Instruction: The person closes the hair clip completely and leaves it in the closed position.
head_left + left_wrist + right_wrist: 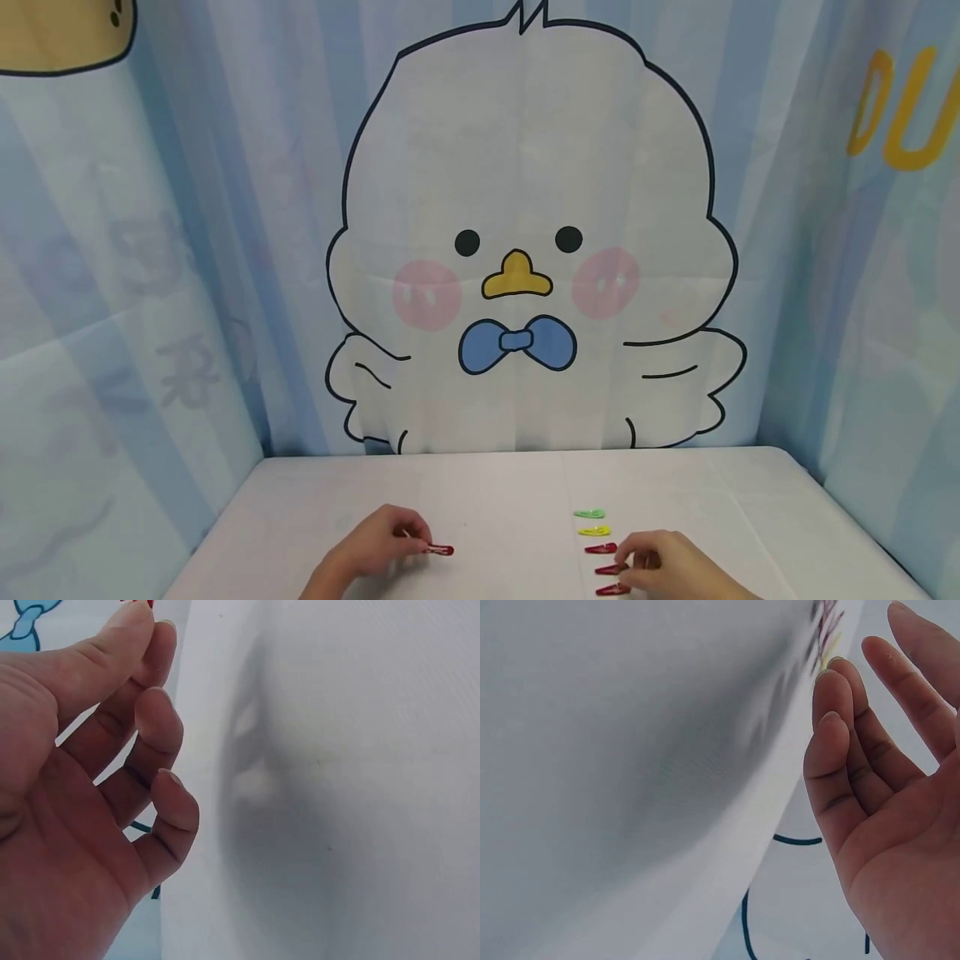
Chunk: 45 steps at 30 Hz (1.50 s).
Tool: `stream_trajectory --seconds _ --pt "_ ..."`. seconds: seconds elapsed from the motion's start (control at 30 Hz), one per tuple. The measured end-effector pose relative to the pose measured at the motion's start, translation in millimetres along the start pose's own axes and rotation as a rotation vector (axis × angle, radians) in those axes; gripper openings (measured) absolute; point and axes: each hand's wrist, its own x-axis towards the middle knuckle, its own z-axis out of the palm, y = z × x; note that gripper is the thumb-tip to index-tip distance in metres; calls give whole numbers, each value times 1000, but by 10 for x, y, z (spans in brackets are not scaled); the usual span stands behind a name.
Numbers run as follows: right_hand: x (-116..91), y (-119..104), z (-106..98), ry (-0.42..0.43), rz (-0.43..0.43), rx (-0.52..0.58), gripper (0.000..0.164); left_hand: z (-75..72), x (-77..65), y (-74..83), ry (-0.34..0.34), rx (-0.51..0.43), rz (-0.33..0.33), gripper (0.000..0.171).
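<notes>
Between its thumb and index finger, my left hand (386,539) pinches a red snap hair clip (440,550) above the white table. In the left wrist view only a red bit of that clip (142,601) shows past the thumb tip. On the right, a column of clips runs from a green hair clip (589,514) through a yellow hair clip (595,531) to three red ones, such as the upper red clip (600,549). My right hand (671,567) hovers beside the red ones, thumb and index finger apart, nothing between them. Its fingers partly cover the lower red clips (609,570).
The white table (510,500) ends at a hanging blue and white cloth (300,250) printed with a cartoon chick. Similar cloth walls (112,333) close off the left and right sides.
</notes>
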Motion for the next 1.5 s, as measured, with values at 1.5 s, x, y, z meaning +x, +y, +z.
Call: stream_trajectory --seconds 1.5 --pt "89 -906 378 127 -279 231 21 551 -98 654 178 -417 60 18"
